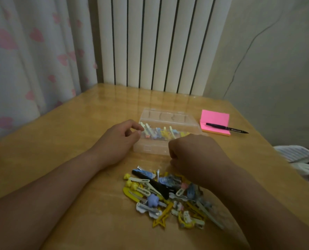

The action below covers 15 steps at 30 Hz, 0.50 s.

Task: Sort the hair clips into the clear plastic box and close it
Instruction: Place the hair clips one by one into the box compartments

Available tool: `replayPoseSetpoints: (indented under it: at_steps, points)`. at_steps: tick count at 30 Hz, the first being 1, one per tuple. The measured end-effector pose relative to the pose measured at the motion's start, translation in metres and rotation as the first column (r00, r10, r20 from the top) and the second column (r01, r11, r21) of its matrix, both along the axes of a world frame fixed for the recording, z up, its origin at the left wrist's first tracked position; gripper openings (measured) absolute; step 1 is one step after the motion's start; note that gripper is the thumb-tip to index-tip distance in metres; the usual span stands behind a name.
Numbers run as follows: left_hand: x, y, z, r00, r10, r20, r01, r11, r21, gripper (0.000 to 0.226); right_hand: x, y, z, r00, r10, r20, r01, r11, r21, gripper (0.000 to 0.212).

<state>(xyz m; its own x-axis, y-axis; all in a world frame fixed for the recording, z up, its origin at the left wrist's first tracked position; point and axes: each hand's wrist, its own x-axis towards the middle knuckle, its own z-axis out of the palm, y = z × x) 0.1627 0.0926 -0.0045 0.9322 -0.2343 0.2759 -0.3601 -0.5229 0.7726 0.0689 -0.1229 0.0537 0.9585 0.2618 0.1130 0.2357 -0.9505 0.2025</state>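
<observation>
The clear plastic box (151,148) stands open at the table's middle, its lid (168,115) tipped back. Several pastel hair clips (165,133) lie in a row inside it. A loose pile of yellow, blue, white and black hair clips (166,193) lies on the table in front of the box. My left hand (117,141) is at the box's left end, fingers loosely curled, thumb and forefinger tips by the leftmost clip. My right hand (191,156) hovers between box and pile with its fingers curled under; whatever is inside them is hidden.
A pink sticky-note pad (216,120) with a black pen (226,128) across it lies right of the box. The wooden table (68,134) ends at a white radiator (155,42) and a heart-print curtain (32,51). Striped fabric (294,153) lies off the right edge.
</observation>
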Motion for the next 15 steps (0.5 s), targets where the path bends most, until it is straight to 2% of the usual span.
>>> replayPoseSetpoints:
  at_steps: [8,13,15]
  points:
    - [0.0003,0.0009,-0.0010,1.000,-0.018,-0.018,0.018,1.000,-0.010,0.016,-0.0026,-0.0015,0.0006,0.993,-0.076,-0.085,0.082,0.995,0.061,0.021]
    - [0.0006,0.0013,-0.0012,0.999,-0.024,-0.036,0.023,0.999,-0.030,0.015,-0.0019,-0.0011,-0.0027,0.991,-0.071,-0.111,0.077,0.996,0.053,0.030]
    - [0.0009,0.0015,-0.0025,0.999,-0.027,-0.037,0.025,0.999,-0.033,0.015,-0.0043,-0.0036,0.0016,0.990,-0.065,-0.128,0.081,0.989,0.122,0.031]
